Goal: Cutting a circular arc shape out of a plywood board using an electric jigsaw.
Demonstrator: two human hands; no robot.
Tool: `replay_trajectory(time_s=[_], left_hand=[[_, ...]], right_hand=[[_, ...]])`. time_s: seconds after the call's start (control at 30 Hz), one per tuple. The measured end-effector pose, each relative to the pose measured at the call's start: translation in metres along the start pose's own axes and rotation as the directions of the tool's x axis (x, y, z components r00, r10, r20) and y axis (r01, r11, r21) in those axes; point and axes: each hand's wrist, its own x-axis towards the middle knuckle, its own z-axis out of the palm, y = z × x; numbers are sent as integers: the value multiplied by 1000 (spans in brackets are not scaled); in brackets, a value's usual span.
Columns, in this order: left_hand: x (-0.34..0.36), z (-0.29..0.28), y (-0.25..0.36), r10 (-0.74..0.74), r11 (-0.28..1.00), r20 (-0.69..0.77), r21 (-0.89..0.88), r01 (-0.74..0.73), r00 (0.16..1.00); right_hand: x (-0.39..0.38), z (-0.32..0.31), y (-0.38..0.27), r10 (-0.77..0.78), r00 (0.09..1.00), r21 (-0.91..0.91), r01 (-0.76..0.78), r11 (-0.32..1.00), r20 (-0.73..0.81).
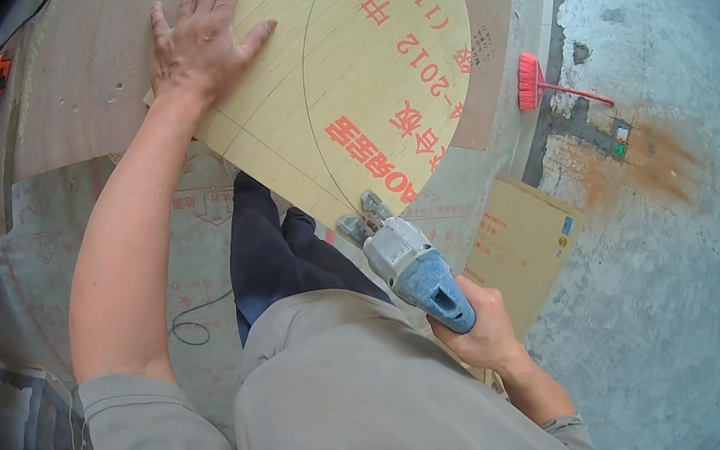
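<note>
Worker's left hand [202, 52], upper left of frame, is spread flat on the plywood board [275, 113]. Right hand [486, 322], below centre, grips a blue-grey jigsaw [422, 276] at the board's lower corner.

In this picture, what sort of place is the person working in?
Probably a building or renovation site, judging by the patchy, stained grey concrete floor, the red-bristled broom, and the blue-and-grey power tool that the right hand holds at the pale yellow wooden board.

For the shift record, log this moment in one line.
left hand: spread on plywood board | right hand: gripping blue-grey power tool | tool head: at board's near edge, by curved line
</note>
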Motion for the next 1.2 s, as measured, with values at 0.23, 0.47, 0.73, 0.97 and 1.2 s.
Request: replay_trajectory(time_s=[0.23, 0.47, 0.73, 0.97, 1.2], left_hand=[[-2, -27, 19, 31, 999, 94, 27, -34, 995], [23, -13, 6, 310, 903, 66, -333, -272, 948], [15, -7, 14, 122, 993, 100, -18, -120, 988], [43, 3, -26, 536, 450, -15, -841, -300, 844], [33, -7, 42, 187, 982, 81, 18, -190, 979]], right_hand=[[2, 1, -3, 9, 999, -10, -9, 1000, -35], [5, 5, -6, 7, 999, 8, -6, 1000, -49], [4, 3, 3, 35, 998, 1, -35, 999, -43], [9, -2, 11, 5, 1000, -64, -3, 998, 29], [4, -1, 20, 34, 999, -58, -34, 998, 2]])
